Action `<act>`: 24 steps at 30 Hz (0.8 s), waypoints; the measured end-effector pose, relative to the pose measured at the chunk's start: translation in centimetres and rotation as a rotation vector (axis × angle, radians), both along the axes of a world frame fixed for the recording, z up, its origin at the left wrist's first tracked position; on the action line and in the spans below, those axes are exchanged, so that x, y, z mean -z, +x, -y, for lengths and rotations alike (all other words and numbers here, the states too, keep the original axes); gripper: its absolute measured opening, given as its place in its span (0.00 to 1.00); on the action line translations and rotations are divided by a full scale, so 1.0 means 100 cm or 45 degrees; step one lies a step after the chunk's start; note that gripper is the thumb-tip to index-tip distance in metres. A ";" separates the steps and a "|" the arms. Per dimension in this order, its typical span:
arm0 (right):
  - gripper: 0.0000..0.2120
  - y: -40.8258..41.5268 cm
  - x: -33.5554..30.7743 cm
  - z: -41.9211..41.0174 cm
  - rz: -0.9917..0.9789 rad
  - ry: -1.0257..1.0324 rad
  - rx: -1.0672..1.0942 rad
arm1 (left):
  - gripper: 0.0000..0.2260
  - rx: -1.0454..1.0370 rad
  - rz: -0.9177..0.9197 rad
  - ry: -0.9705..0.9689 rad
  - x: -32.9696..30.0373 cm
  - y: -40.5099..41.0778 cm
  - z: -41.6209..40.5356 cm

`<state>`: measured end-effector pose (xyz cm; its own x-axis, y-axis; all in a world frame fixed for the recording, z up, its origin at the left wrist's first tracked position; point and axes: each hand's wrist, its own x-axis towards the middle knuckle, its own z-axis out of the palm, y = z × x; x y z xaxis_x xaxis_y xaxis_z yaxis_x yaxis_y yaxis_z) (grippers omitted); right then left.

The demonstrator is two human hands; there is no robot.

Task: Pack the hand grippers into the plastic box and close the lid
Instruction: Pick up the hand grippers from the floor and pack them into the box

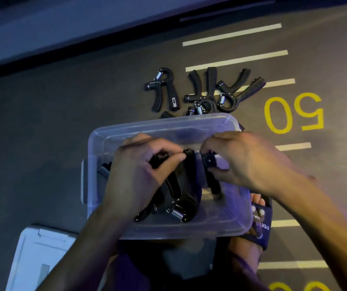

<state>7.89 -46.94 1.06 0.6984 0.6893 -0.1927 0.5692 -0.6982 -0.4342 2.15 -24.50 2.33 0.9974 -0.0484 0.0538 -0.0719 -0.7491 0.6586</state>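
Clear plastic box (113, 139) sits on the floor while both hands nest black hand grippers (181, 194) inside: left hand (139, 175) closed on the stack, right hand (246, 162) pinching one gripper's (210, 171) head. Several (199, 91) wait beyond; lid (36, 255) lies off.

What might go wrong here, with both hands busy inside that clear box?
The left hand and right hand are arranging hand grippers in the plastic box. Packed loosely, the pile may rise too high for the lid to close. Several loose grippers remain on the floor beyond the box, and one partly hidden behind its far wall could be overlooked.
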 end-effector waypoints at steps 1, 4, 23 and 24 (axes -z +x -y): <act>0.17 -0.003 0.003 -0.001 0.019 -0.032 -0.032 | 0.04 0.010 0.002 -0.003 0.000 0.002 0.002; 0.21 -0.010 0.013 -0.005 0.041 -0.105 -0.147 | 0.04 0.011 -0.030 -0.047 0.003 0.003 0.006; 0.22 -0.018 0.021 -0.012 -0.091 -0.126 -0.190 | 0.05 0.072 -0.029 0.034 0.013 -0.014 0.014; 0.23 -0.018 0.019 -0.012 -0.101 -0.135 -0.191 | 0.05 0.071 -0.033 0.037 0.015 -0.014 0.013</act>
